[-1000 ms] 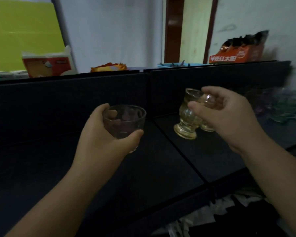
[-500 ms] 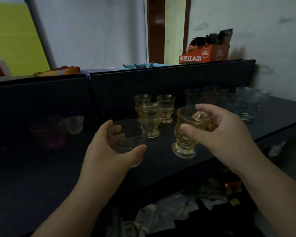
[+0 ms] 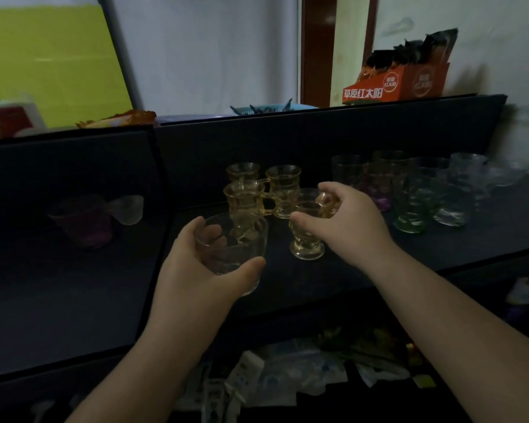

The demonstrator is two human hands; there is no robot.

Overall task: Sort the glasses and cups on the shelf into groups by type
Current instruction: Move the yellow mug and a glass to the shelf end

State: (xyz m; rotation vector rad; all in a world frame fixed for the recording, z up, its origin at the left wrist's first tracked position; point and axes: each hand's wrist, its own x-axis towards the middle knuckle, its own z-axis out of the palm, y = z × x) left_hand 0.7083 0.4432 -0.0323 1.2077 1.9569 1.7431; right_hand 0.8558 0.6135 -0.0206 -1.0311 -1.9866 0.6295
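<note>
holding a clear glass [image 3: 231,250] in the left hand [image 3: 193,270], the right hand [image 3: 345,221] is gripping a yellow cup [image 3: 307,233] on the shelf [image 3: 471,239] and risking bumping the yellow cups [image 3: 257,193] behind.

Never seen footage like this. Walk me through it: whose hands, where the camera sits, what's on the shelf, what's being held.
No machine here: a person's two bare hands, filmed by one wide-angle camera on their head, looking forward and down. The left hand grips a clear tumbler in the air. The right hand holds an amber footed cup by its rim; whether its foot touches the dark shelf is unclear. Behind it stand three matching amber cups. To the right is a group of tinted tumblers, then clear bowls. In the left compartment sit a purple cup and a small clear cup.
</note>
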